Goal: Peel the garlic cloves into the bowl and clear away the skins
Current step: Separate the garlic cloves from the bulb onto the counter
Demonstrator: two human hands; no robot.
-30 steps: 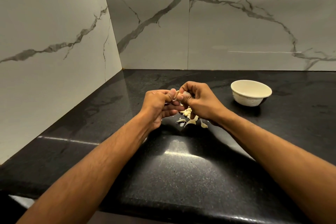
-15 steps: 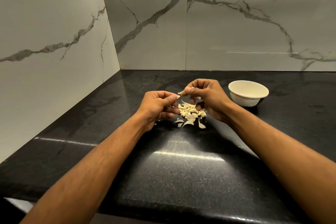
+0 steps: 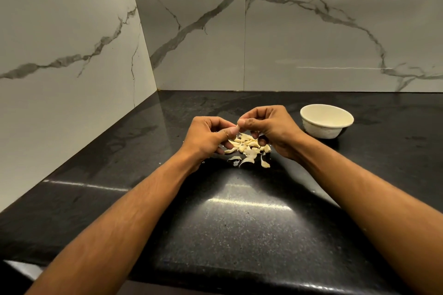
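Nearest the camera, two bare forearms reach out over the glossy black speckled stone surface (image 3: 239, 235) toward its middle. Just beyond the wrists lies a loose heap of pale, papery garlic skins (image 3: 248, 148), curled and scattered directly under the hands. Above that heap the left hand (image 3: 206, 137) and the right hand (image 3: 271, 127) meet thumb to thumb, fingers (image 3: 249, 116) curled in, apparently pinching a small garlic clove between them; the clove itself is almost wholly hidden, with only a pale sliver showing at the thumb tips.

Peeling looks to be the step in hand. Done well, it likely means holding the clove steady in one hand while the other hand's thumbnail lifts the skin at an edge and draws it off in strips, keeping the work low over the heap so scraps fall together.

Farther right stands the round cream bowl (image 3: 326, 128), apart from the hands; whether cloves lie inside cannot be told. White grey-veined marble wall panels (image 3: 311, 31) close the far side.
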